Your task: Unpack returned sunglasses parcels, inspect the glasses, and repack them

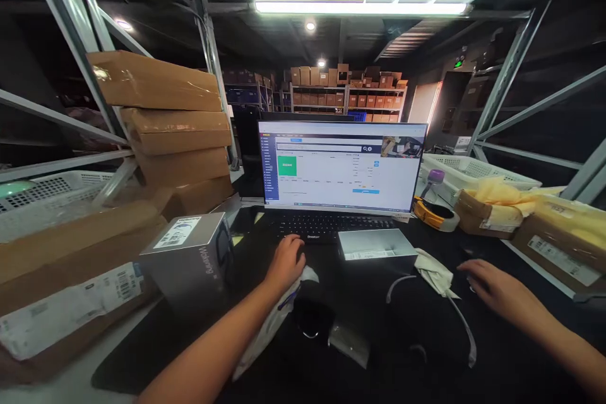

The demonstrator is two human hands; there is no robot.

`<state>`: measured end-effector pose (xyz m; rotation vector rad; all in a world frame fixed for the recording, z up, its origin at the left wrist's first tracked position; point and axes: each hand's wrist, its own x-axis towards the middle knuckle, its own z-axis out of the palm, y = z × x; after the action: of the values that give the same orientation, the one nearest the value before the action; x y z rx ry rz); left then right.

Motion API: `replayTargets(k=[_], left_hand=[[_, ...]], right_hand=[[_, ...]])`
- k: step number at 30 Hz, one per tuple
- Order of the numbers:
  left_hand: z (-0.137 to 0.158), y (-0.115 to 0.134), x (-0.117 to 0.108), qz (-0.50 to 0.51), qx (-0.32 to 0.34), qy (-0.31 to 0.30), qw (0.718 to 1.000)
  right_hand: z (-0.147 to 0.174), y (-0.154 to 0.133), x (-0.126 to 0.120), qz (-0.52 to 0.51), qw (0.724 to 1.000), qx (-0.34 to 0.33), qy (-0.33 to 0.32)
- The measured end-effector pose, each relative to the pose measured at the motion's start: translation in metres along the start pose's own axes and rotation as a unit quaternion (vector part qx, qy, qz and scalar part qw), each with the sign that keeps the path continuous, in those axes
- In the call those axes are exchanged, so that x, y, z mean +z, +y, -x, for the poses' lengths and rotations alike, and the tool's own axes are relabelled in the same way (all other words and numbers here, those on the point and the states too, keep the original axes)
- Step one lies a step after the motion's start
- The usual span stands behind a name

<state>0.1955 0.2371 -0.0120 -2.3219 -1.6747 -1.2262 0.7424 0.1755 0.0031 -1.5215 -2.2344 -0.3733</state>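
My left hand (pixel 286 260) rests at the front edge of the black keyboard (pixel 326 226), fingers loosely stretched toward the keys. Under that forearm lies a pale crumpled wrap (pixel 265 334). My right hand (pixel 490 287) lies low over the black desk mat, fingers bent around a small dark thing with a light edge that I cannot make out. Left of it is a white pouch-like piece (pixel 433 273) with grey straps. A flat silver-topped box (pixel 376 245) sits before the keyboard. Nearer me are a dark glossy rounded object (pixel 311 317) and a clear plastic piece (pixel 349 344).
A lit monitor (pixel 331 170) stands behind the keyboard. On the left are a grey printed box (pixel 189 265) and stacked brown cartons (pixel 175 129). To the right are a yellow tape roll (pixel 435 214), cartons with yellow packing (pixel 563 240) and a white basket (pixel 478 170).
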Motion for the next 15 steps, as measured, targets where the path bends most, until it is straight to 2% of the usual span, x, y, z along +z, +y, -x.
replayTargets(k=[4,7,12,15], left_hand=[[-0.003,0.001,-0.002,0.018,0.001,-0.011,1.000],[-0.005,0.001,-0.002,0.037,-0.005,-0.014,0.999],[-0.005,0.007,-0.014,0.057,-0.006,-0.015,0.998],[-0.007,0.015,-0.028,0.075,-0.002,-0.008,0.997]], right_hand=[[0.055,-0.063,-0.022,-0.006,0.997,-0.071,-0.035],[0.075,-0.100,-0.026,-0.001,0.994,-0.110,-0.029],[0.081,-0.116,-0.021,-0.025,0.990,-0.133,0.030],[0.080,-0.120,-0.023,-0.095,0.987,-0.056,0.115]])
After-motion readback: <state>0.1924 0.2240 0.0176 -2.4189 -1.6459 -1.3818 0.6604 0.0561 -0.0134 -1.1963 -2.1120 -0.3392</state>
